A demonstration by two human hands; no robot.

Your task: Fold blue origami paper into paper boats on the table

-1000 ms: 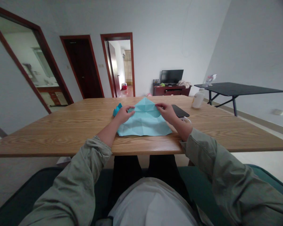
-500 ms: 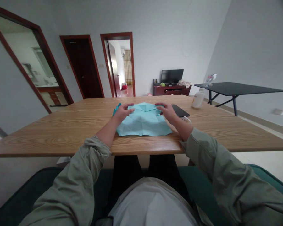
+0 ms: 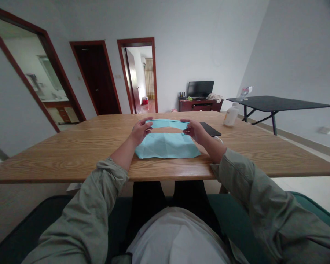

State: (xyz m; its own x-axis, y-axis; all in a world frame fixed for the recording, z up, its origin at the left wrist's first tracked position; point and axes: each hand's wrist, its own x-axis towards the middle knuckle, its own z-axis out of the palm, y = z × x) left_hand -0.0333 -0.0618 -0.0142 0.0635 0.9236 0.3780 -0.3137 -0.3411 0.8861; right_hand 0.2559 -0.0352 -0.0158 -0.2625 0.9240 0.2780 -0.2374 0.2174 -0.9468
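Note:
A light blue paper strip (image 3: pixel 169 124) stretches between my two hands, beyond the larger light blue paper sheet (image 3: pixel 167 146). My left hand (image 3: pixel 141 131) pinches the strip's left end between thumb and fingers. At the other end, my right hand (image 3: pixel 194 129) has its thumb and fingers closed on the strip. Creased and lying near the front of the table, the larger sheet is separated from the strip by a band of bare wood. Something small and blue shows just below my right fingertips, too small to make out.
Right of my right hand lies a dark flat device (image 3: pixel 210 129) with a white cable (image 3: pixel 218 139). A white bottle (image 3: pixel 231 115) stands farther right on the wooden table (image 3: pixel 71 146). Beyond it is a black folding table (image 3: pixel 280 104) with a clear bottle (image 3: pixel 245 94).
A strip at the sheet's far edge has come apart from the larger piece and is lifted away in both hands. The bright blue thing behind my left hand is now hidden.

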